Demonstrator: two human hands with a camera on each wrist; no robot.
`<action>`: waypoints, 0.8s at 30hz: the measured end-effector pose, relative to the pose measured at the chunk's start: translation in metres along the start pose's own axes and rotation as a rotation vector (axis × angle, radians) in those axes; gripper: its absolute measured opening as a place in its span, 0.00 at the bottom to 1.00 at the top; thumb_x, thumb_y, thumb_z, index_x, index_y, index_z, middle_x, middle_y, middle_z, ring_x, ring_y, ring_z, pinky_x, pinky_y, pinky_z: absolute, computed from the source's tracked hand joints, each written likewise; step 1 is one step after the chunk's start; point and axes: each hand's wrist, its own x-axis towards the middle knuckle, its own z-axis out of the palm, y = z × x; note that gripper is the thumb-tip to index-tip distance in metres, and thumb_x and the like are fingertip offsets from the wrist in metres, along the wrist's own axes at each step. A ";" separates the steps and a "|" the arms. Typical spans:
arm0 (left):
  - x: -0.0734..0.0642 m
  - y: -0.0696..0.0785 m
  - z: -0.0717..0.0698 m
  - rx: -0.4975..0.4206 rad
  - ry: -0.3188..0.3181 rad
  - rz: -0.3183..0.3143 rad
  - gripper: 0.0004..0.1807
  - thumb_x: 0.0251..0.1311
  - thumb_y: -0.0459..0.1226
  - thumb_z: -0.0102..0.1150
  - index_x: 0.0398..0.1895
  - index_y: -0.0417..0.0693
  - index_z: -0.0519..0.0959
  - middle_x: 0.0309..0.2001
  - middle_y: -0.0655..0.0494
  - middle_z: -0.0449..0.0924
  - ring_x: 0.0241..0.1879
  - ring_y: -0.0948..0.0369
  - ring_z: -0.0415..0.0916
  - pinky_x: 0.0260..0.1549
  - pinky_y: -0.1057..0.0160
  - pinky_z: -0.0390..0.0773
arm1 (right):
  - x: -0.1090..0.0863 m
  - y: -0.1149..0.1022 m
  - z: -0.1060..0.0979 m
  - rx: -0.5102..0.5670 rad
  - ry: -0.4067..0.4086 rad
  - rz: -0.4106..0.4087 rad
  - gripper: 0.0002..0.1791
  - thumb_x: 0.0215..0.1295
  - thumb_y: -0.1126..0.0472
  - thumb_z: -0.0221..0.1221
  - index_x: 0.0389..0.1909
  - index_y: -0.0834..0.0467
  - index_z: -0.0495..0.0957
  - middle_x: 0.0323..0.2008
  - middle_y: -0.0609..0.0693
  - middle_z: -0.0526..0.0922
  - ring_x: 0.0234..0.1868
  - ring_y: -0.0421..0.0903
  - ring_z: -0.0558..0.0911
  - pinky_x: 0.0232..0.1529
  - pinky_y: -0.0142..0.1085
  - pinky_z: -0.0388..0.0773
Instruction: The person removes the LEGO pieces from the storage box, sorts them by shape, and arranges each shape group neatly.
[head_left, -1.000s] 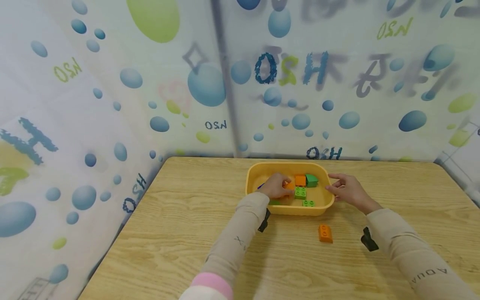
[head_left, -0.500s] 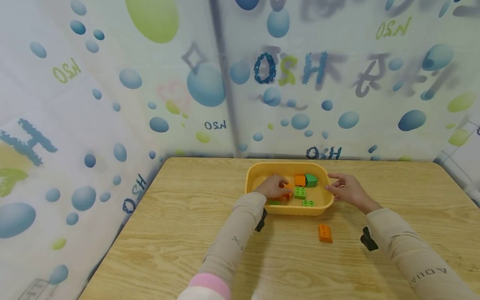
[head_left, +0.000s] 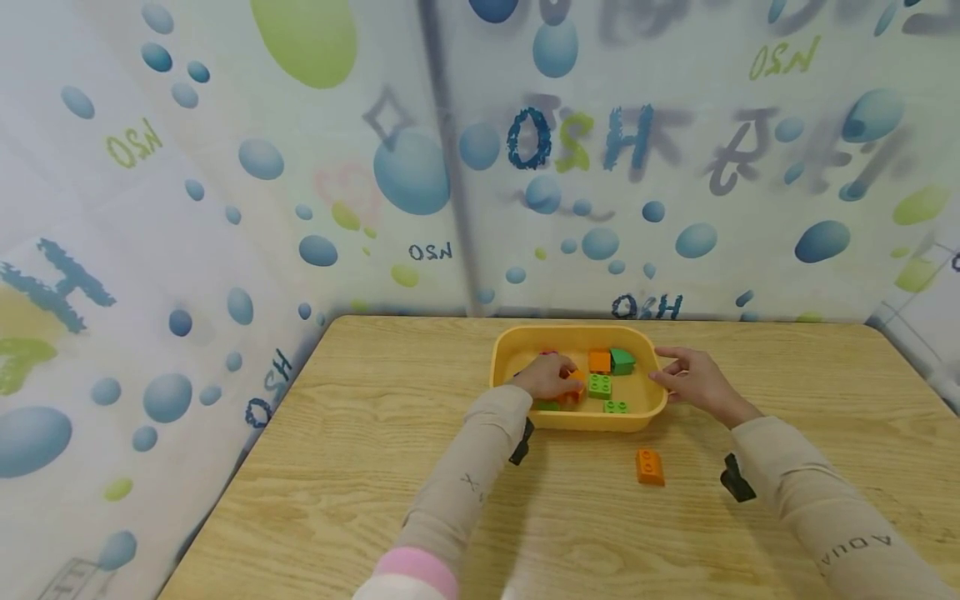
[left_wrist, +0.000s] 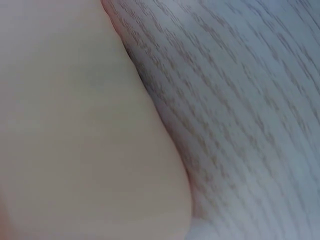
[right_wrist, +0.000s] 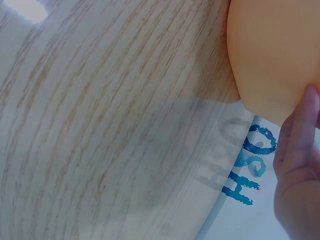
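Note:
A yellow plastic bin (head_left: 585, 422) with toy building blocks in it stands on the table. My left hand (head_left: 546, 377) reaches into its left half, the thumb and fingers around an orange block (head_left: 577, 379) that is partly hidden by them. At the bin's right end my right hand (head_left: 697, 383) holds the rim, thumb over the edge; the right wrist view shows fingers (right_wrist: 302, 135) against the bin's outer wall (right_wrist: 270, 55). Beside the left hand lie a light-green block (head_left: 600, 386), another orange block (head_left: 600, 360) and a dark-green block (head_left: 622, 361).
A loose orange block (head_left: 650, 467) lies on the wooden table (head_left: 360, 450) in front of the bin. Another light-green block (head_left: 616, 407) sits near the bin's front wall. A patterned curtain (head_left: 352, 167) stands right behind the table. The left wrist view is mostly filled by a blurred pale surface.
Inside the bin my left hand has shifted slightly left, and a bit of red shows behind it. My right hand and the loose orange block have stayed in place.

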 end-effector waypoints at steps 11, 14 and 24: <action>-0.007 -0.001 -0.005 -0.056 0.023 0.096 0.16 0.48 0.45 0.63 0.38 0.47 0.75 0.35 0.60 0.74 0.35 0.64 0.68 0.37 0.70 0.70 | -0.002 -0.004 0.001 0.004 0.002 0.003 0.32 0.61 0.62 0.55 0.62 0.71 0.54 0.37 0.62 0.72 0.28 0.45 0.77 0.31 0.37 0.78; -0.008 -0.001 -0.004 -0.095 0.028 0.099 0.16 0.46 0.43 0.66 0.36 0.47 0.74 0.34 0.60 0.73 0.35 0.64 0.68 0.37 0.70 0.70 | -0.002 -0.004 0.001 -0.001 0.003 0.009 0.32 0.61 0.61 0.55 0.62 0.71 0.54 0.37 0.62 0.72 0.29 0.45 0.77 0.31 0.37 0.78; -0.013 0.006 0.000 -0.128 0.004 0.115 0.25 0.46 0.38 0.66 0.50 0.43 0.73 0.42 0.54 0.75 0.40 0.62 0.72 0.40 0.70 0.72 | -0.001 -0.002 0.000 -0.003 0.000 0.012 0.33 0.61 0.61 0.54 0.62 0.70 0.54 0.37 0.62 0.72 0.29 0.45 0.78 0.30 0.35 0.78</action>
